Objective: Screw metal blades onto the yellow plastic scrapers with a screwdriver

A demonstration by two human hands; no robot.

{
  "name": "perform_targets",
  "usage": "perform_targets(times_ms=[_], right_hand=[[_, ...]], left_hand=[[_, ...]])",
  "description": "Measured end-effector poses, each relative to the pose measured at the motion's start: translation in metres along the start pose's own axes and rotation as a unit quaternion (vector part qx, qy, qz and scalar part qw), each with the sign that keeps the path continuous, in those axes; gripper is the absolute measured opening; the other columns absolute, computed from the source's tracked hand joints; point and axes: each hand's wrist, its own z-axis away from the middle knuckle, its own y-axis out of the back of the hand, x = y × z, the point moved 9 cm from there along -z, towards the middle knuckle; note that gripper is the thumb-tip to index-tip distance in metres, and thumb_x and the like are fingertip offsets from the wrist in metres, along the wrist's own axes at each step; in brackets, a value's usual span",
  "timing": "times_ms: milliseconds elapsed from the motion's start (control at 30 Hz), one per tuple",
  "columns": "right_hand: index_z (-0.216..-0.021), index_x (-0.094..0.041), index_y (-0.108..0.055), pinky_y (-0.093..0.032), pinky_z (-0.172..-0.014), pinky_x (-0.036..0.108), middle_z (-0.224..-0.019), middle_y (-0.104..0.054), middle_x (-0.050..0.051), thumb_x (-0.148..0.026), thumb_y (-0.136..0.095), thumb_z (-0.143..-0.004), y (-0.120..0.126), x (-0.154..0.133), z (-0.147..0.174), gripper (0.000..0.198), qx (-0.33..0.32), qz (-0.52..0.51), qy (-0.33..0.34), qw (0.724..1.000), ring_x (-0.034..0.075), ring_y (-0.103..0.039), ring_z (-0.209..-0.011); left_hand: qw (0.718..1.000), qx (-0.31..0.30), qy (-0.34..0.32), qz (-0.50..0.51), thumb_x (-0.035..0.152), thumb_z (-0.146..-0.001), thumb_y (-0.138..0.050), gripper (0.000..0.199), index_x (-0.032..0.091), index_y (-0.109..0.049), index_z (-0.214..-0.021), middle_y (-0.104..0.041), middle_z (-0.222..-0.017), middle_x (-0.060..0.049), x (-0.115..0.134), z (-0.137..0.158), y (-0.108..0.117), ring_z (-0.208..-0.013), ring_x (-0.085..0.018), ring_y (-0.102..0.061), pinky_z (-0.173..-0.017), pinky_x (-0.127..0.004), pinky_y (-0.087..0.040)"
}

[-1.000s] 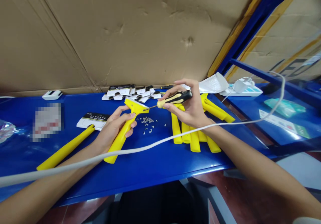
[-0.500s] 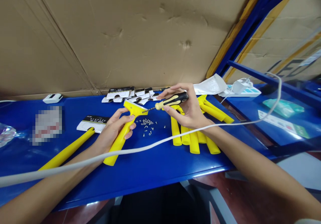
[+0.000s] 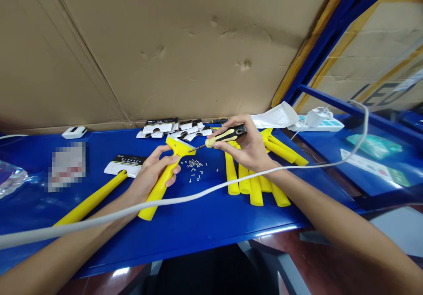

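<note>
My left hand (image 3: 158, 167) is wrapped round the handle of a yellow scraper (image 3: 156, 194), its wide head tilted up and away from me. In my right hand (image 3: 246, 143) is a screwdriver (image 3: 226, 136) with a black and cream grip, pointing left. The screwdriver's tip meets the right side of the scraper head; a screw there is too small to make out. Small screws and nuts (image 3: 194, 166) lie scattered on the blue table (image 3: 198, 229) between my hands. Several yellow scraper handles (image 3: 254, 187) rest below my right hand.
Packaging cards (image 3: 158, 126) are piled by the cardboard wall. A long yellow handle with a card (image 3: 124, 165) lies left of my left hand. A white cable (image 3: 198, 192) crosses in front of both forearms. At the right back are a power strip (image 3: 317, 124) and a blue frame (image 3: 317, 52).
My right hand's fingers have drawn in closer around the screwdriver grip. The screwdriver stays against the scraper head, and the whole view has shifted slightly.
</note>
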Motion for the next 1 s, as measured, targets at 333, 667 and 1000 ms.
perform_targets(times_ms=[333, 667, 1000], right_hand=[[-0.127, -0.033, -0.048, -0.065, -0.077, 0.042, -0.095, -0.071, 0.0, -0.048, -0.088, -0.087, 0.023, 0.013, -0.007, 0.058, 0.134, -0.013, -0.029, 0.991, 0.023, -0.077, -0.085], [-0.103, -0.025, -0.065, -0.05, -0.058, 0.033, -0.077, -0.066, -0.004, -0.045, -0.08, -0.094, 0.004, 0.008, -0.029, 0.027, -0.15, 0.036, -0.158, 0.975, 0.014, -0.057, -0.058], [-0.099, -0.019, -0.077, -0.05, -0.085, 0.036, -0.102, -0.078, 0.007, -0.032, -0.081, -0.089, -0.063, 0.038, 0.009, 0.016, -0.575, 0.273, -0.171, 0.752, 0.027, -0.07, -0.102]], left_hand=[[0.999, -0.026, -0.03, -0.021, 0.024, -0.081, -0.087, 0.043, 0.028, -0.054, -0.109, -0.062, -0.067, 0.006, 0.015, 0.008, -0.012, -0.039, -0.008, -0.051, -0.035, -0.015, -0.035], [0.997, -0.042, -0.066, 0.002, 0.021, -0.079, -0.088, 0.045, 0.03, -0.058, -0.112, -0.064, -0.08, 0.004, 0.038, 0.007, -0.007, -0.045, -0.009, -0.057, -0.032, -0.017, -0.04], [0.996, -0.056, -0.068, 0.008, 0.02, -0.08, -0.087, 0.047, 0.028, -0.055, -0.113, -0.066, -0.087, 0.004, 0.036, -0.001, -0.003, -0.05, -0.009, -0.061, -0.036, -0.016, -0.041]])
